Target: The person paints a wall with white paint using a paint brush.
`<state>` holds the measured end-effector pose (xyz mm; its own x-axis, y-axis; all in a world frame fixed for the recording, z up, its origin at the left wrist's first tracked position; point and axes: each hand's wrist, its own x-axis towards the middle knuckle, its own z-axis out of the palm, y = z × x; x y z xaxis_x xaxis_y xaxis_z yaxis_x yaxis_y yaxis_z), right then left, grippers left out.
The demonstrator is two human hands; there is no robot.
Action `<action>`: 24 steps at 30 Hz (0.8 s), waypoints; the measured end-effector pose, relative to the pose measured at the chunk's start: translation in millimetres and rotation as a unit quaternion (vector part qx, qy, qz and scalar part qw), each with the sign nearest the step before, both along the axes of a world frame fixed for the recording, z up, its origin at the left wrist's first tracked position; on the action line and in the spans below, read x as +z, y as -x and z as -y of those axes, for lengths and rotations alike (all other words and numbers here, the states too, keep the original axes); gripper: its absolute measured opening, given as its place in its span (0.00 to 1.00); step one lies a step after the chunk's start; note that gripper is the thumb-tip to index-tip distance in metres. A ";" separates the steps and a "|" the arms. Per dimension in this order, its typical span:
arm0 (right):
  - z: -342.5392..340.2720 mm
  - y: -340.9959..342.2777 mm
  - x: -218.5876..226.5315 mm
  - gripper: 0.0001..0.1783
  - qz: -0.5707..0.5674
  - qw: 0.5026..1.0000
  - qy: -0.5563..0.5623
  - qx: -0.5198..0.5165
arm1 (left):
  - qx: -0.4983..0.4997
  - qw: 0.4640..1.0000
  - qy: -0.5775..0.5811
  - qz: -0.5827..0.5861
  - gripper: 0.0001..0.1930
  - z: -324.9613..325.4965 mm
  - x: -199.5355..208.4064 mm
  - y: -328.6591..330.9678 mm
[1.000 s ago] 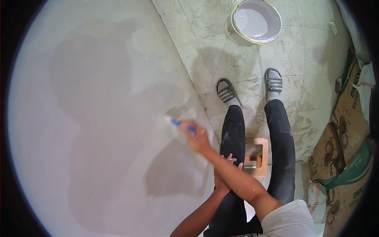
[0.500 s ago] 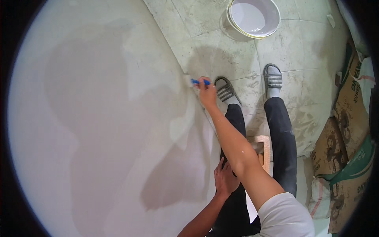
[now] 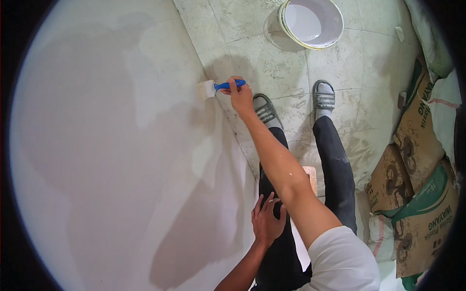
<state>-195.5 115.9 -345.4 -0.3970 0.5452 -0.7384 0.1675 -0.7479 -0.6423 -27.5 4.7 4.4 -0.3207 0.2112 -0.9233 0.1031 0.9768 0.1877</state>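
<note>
1 flat paintbrush [image 3: 222,87] with a blue handle and pale bristles lies across the line where the wall [image 3: 121,169] meets the tiled floor [image 3: 335,60]; its bristle end is over the wall, though whether the tips press on it I cannot tell. The right hand [image 3: 239,96] pinches the handle between thumb and fingers, arm stretched forward from a white short sleeve [image 3: 342,262]. The left hand [image 3: 268,220] rests on the left leg of the black trousers [image 3: 335,155], fingers spread and holding nothing visible. Just beside the right hand is the left of 2 grey striped slide sandals [image 3: 264,109], both worn over white socks. Between the legs, an orange-brown block [image 3: 311,178] shows partly behind the forearm. Farther ahead on the tiles stands 1 round white bucket [image 3: 334,33], holding pale liquid [image 3: 303,22]. Along the right side, brown sacks [image 3: 421,128] with green bands lean beside white woven sacks with pink stripes [image 3: 380,235].
</note>
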 end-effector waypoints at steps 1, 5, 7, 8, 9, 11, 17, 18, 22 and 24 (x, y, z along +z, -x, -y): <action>4.3 12.3 10.4 0.17 -0.001 1.000 0.002 -0.001 | -0.001 1.000 0.002 -0.001 0.17 2.1 0.5 2.4; 17.9 54.2 109.9 0.16 -0.063 0.993 -0.046 0.083 | -0.013 0.999 0.052 -0.003 0.17 11.7 1.1 18.8; 7.7 53.3 157.9 0.15 -0.139 0.990 0.023 0.031 | -0.019 0.997 0.069 -0.002 0.23 7.2 3.4 22.8; -0.2 52.3 166.4 0.15 -0.209 0.973 0.092 -0.022 | -0.017 0.998 0.067 -0.005 0.23 5.0 3.4 24.3; -6.5 49.9 159.0 0.15 -0.211 0.973 0.090 -0.021 | -0.022 0.998 0.061 -0.007 0.22 3.2 3.1 24.9; -8.5 46.5 124.2 0.15 -0.177 0.960 0.198 -0.087 | -0.029 0.997 0.063 -0.020 0.22 1.5 2.3 28.9; -11.4 25.6 -23.7 0.16 0.054 0.997 -0.003 -0.047 | -0.032 0.999 0.032 0.027 0.19 -21.5 -2.1 26.5; -5.1 40.2 -8.5 0.15 0.092 0.995 -0.038 0.004 | -0.031 0.998 0.050 0.030 0.19 -18.3 0.2 34.2; 10.0 78.4 78.8 0.14 -0.032 0.990 -0.078 0.110 | -0.035 0.996 0.082 0.028 0.28 -12.8 2.1 47.9; -12.5 73.0 106.2 0.13 -0.164 0.986 0.035 -0.011 | -0.034 0.996 0.075 0.024 0.27 -17.1 0.6 46.3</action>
